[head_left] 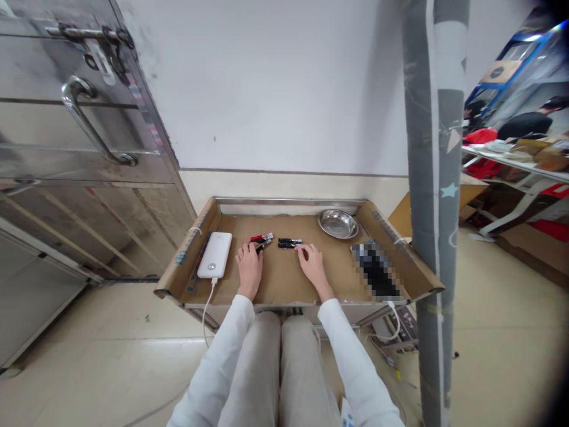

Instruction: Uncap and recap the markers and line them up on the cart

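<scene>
The cardboard-lined tabletop (284, 284) has raised sides. At two o'clock on it stands one steel dish (338, 226), its bare bottom showing. At ten o'clock lies one white power bank (215, 255). The left hand (249, 268) rests palm-down, grip slack, with its fingertips on the red-and-black pens (262, 238), seemingly two at twelve o'clock. The right hand (312, 265), grip likewise unclosed, touches the two black pens (289, 242).

The pens (288, 242) lie between power bank (214, 254) and bowl (338, 224)
</scene>
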Tool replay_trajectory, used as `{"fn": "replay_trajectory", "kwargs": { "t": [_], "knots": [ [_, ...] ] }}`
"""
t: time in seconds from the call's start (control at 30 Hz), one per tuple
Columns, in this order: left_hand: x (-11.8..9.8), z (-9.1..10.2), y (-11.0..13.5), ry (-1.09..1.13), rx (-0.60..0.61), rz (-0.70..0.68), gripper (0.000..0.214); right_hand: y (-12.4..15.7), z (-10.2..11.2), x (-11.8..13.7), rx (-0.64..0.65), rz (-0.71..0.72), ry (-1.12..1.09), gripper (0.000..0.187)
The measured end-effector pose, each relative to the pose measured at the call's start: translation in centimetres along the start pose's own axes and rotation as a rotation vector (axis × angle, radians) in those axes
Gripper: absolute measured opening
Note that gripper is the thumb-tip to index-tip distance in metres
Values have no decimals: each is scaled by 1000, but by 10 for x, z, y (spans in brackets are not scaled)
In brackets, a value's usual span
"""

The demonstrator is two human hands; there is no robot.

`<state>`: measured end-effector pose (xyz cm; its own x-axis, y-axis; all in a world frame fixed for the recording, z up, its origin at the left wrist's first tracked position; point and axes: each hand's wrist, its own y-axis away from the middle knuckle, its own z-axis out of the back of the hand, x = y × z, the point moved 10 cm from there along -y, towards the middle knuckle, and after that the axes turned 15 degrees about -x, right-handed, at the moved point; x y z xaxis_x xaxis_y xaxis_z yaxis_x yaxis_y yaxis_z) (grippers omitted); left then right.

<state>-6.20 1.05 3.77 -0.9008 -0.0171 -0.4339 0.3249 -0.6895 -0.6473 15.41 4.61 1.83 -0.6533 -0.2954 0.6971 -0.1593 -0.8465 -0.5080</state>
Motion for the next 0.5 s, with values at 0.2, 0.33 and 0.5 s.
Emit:
{"fn": "replay_trajectory", "kwargs": {
  "t": [0.2, 0.33, 0.5],
  "knots": [
    [0, 0, 7, 265, 78, 46, 12, 0, 1, 6, -13, -124, -410, 35],
    [-34, -4, 8, 559, 195, 7, 15, 3, -9, 4, 47, -281, -646, 34],
    [-82, -6, 0, 748, 273, 29, 16, 10, -22, -13, 151, -536, -858, 29]
  ]
}}
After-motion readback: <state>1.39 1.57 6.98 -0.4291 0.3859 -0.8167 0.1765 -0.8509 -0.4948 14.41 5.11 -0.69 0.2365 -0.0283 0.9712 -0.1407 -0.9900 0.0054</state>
